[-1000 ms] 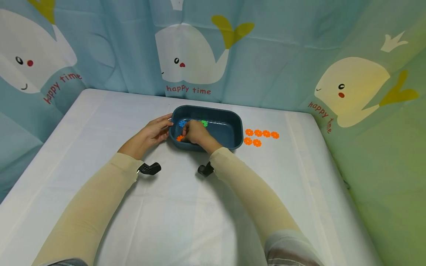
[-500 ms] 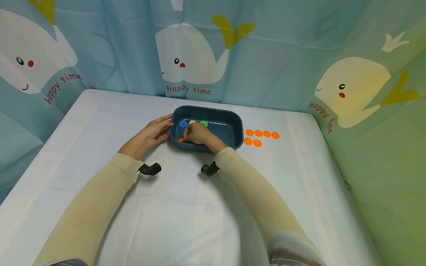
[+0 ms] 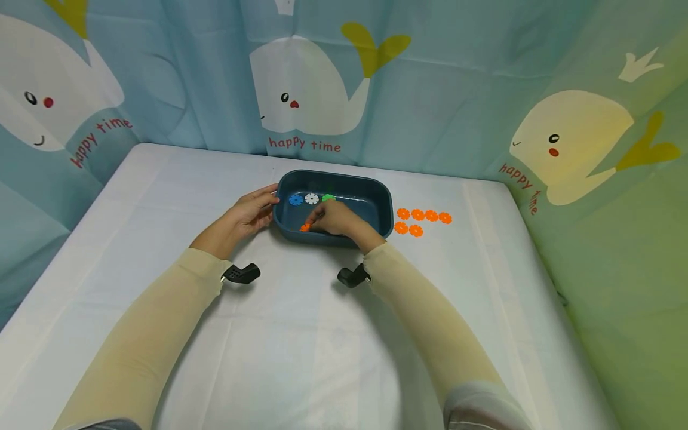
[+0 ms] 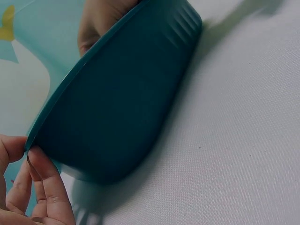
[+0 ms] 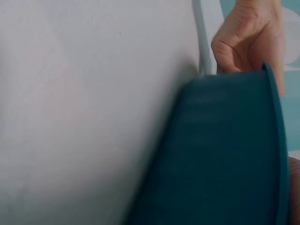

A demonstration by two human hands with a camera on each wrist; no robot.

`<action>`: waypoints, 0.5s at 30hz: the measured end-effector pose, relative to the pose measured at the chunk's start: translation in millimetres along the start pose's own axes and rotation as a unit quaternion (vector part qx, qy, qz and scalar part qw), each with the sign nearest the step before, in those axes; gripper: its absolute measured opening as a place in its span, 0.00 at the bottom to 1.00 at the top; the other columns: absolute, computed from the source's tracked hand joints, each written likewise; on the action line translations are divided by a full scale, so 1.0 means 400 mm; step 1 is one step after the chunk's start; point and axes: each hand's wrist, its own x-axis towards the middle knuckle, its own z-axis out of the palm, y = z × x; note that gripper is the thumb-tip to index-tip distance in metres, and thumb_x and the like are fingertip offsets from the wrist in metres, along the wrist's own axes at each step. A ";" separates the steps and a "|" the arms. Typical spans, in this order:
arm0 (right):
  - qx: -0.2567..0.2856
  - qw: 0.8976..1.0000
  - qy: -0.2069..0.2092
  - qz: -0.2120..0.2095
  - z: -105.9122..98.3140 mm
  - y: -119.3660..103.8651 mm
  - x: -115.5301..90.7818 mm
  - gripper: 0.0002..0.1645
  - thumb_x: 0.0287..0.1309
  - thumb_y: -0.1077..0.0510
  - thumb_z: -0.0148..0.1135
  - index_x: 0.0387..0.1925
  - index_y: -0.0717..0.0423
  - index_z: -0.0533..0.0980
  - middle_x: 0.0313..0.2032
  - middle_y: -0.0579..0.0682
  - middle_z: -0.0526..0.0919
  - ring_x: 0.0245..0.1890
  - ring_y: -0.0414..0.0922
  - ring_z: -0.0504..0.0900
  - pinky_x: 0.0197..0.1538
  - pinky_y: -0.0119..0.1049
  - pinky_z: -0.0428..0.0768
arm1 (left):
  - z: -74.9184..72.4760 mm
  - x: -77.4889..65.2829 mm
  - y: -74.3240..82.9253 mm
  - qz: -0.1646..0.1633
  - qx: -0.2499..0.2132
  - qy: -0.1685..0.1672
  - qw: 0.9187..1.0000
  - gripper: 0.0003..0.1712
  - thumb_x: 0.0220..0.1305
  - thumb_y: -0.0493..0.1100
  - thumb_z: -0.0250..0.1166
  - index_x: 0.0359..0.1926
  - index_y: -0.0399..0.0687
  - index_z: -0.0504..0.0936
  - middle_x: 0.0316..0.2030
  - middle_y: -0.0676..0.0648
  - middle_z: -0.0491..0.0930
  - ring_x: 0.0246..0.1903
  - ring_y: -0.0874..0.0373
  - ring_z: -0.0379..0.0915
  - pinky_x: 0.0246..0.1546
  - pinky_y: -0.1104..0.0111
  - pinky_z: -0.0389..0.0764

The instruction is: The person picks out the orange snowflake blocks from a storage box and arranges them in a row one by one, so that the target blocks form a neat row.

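A dark teal plastic basin stands on the white-covered table. My left hand holds its left end; in the left wrist view the thumb and fingers pinch the rim. Inside the basin, my right hand pinches an orange flower-shaped disc by the near wall. Beyond it on the basin floor lie a blue disc, a white disc and a green disc, the green one partly behind the hand. In the right wrist view the basin wall hides most of the right hand.
Several orange flower-shaped discs lie flat in two rows on the table, right of the basin. A curtain printed with whales hangs behind the table. Black camera mounts stick out from both wrists.
My right hand has moved right inside the basin, bringing the orange disc along the near wall. The white disc now shows fully. My left hand stays on the rim.
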 end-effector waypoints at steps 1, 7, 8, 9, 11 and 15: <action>0.013 1.000 0.000 0.006 -0.006 0.004 -0.005 0.09 0.61 0.57 0.66 0.41 0.56 0.85 0.39 0.50 0.86 0.35 0.42 0.76 0.39 0.32 0.75 | 0.000 0.000 0.000 0.000 0.000 0.000 1.000 0.34 0.69 0.34 0.56 0.74 0.55 0.63 0.48 0.50 0.71 0.28 0.67 0.73 0.24 0.80 0.76; 0.108 0.993 0.016 0.042 -0.043 0.024 -0.040 0.10 0.62 0.62 0.64 0.44 0.60 0.82 0.38 0.56 0.87 0.34 0.44 0.85 0.40 0.35 0.84 | 0.000 0.001 0.000 -0.001 0.001 0.000 1.000 0.34 0.69 0.34 0.57 0.73 0.55 0.64 0.46 0.50 0.73 0.27 0.67 0.74 0.24 0.80 0.76; 0.118 0.992 0.021 0.047 -0.049 0.028 -0.046 0.10 0.62 0.62 0.63 0.44 0.61 0.82 0.39 0.57 0.87 0.34 0.45 0.86 0.41 0.36 0.84 | 0.000 0.001 0.000 -0.001 0.002 0.001 1.000 0.33 0.69 0.34 0.57 0.73 0.55 0.64 0.45 0.50 0.73 0.27 0.67 0.73 0.24 0.80 0.76; 0.127 0.990 0.027 0.051 -0.055 0.032 -0.051 0.11 0.62 0.63 0.63 0.45 0.61 0.82 0.39 0.57 0.87 0.35 0.46 0.86 0.42 0.37 0.85 | 0.000 0.001 0.000 -0.001 0.002 0.001 1.000 0.34 0.69 0.34 0.57 0.73 0.55 0.64 0.45 0.50 0.74 0.27 0.67 0.73 0.24 0.80 0.76; 0.139 0.988 0.036 0.060 -0.065 0.039 -0.062 0.11 0.61 0.63 0.63 0.45 0.61 0.82 0.41 0.58 0.86 0.37 0.47 0.87 0.44 0.38 0.85 | -0.001 0.001 0.000 0.000 0.001 0.001 1.000 0.33 0.69 0.34 0.57 0.73 0.54 0.64 0.43 0.51 0.75 0.27 0.67 0.73 0.24 0.80 0.76; 0.160 0.983 0.050 0.069 -0.083 0.056 -0.083 0.12 0.61 0.63 0.63 0.45 0.63 0.82 0.43 0.59 0.86 0.39 0.49 0.87 0.48 0.41 0.84 | -0.002 0.001 -0.001 0.001 -0.003 0.000 1.000 0.33 0.69 0.34 0.57 0.73 0.54 0.65 0.44 0.51 0.75 0.28 0.67 0.73 0.23 0.80 0.76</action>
